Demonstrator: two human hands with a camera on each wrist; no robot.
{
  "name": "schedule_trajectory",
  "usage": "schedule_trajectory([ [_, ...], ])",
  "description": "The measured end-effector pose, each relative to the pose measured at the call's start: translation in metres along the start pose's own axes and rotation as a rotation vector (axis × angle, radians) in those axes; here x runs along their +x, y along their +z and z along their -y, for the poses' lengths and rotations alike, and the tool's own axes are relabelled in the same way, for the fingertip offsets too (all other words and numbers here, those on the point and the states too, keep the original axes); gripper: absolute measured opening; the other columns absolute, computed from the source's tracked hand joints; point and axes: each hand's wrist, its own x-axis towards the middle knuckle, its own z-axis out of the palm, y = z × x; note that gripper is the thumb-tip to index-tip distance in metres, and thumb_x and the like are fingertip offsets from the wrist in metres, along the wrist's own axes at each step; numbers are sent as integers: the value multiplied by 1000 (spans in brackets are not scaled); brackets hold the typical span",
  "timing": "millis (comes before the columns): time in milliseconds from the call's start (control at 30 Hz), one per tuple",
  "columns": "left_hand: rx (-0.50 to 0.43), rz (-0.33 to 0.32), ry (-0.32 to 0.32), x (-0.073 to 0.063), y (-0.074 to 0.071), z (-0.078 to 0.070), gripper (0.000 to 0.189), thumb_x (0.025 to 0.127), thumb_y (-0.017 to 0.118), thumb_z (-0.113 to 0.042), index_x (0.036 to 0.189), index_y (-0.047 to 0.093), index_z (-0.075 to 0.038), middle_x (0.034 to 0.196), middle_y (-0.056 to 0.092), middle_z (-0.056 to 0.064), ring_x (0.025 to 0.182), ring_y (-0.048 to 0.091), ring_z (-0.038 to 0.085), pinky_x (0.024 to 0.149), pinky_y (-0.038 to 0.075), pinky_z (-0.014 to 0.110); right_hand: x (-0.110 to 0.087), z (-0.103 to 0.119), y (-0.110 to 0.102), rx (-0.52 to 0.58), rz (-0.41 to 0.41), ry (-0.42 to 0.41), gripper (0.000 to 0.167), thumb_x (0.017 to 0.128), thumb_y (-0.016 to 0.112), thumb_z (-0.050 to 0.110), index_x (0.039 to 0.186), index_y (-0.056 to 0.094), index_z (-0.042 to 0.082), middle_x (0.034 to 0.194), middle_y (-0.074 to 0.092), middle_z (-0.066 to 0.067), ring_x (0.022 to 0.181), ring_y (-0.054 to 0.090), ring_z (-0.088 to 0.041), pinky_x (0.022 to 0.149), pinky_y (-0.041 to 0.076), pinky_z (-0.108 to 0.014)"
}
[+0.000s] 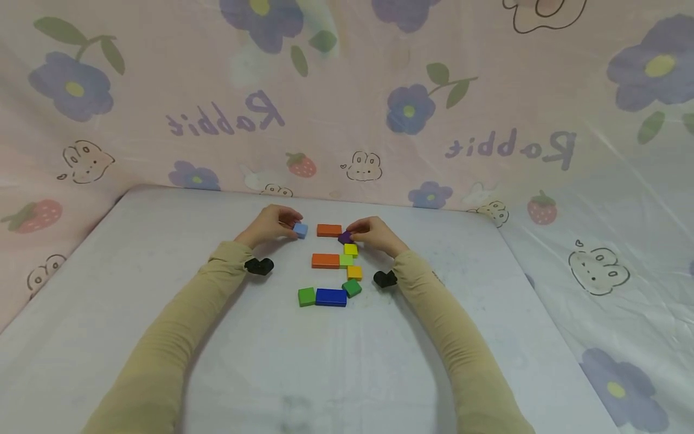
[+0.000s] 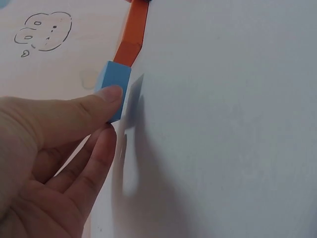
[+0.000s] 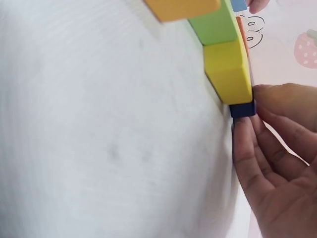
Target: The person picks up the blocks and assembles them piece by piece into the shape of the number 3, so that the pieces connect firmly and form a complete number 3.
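Observation:
My left hand [image 1: 271, 224] pinches a light blue block [image 2: 117, 75] between thumb and fingers, just left of the far orange block [image 1: 329, 230]. In the left wrist view the blue block casts a shadow on the table beside it. At the right end of that orange block, my right hand [image 1: 378, 235] holds a dark purple block [image 3: 242, 109] by its sides, turned at an angle. Right in front of the purple block lies a yellow block [image 1: 350, 249], followed by a light green one [image 1: 346, 261].
A second orange block [image 1: 325, 261] meets the light green one from the left. Nearer lie an amber block [image 1: 355, 273], a tilted dark green block [image 1: 352, 288], a long blue block [image 1: 331, 298] and a green block [image 1: 306, 296]. A patterned curtain [image 1: 336, 132] hangs behind the white table [image 1: 260, 361].

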Motion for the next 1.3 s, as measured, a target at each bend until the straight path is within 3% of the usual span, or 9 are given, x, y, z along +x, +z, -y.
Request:
schedule_trajectory([
  [533,22,3,-7,11,18,0,45,75,79,1,118,64,1,108,65,14,95,61,25,87,49,36,-1,1,1,12,1,-3,24,92,65,15,115,68,7,110,66,-9,98,58,-22,89,47,-34],
  [1300,23,-44,-34,14,23,-5,42,73,81,-2,112,65,2,101,64,14,88,57,24,83,48,34,0,-1,2,22,-8,0,24,92,65,13,115,68,6,108,66,-9,97,58,-22,88,47,-33],
])
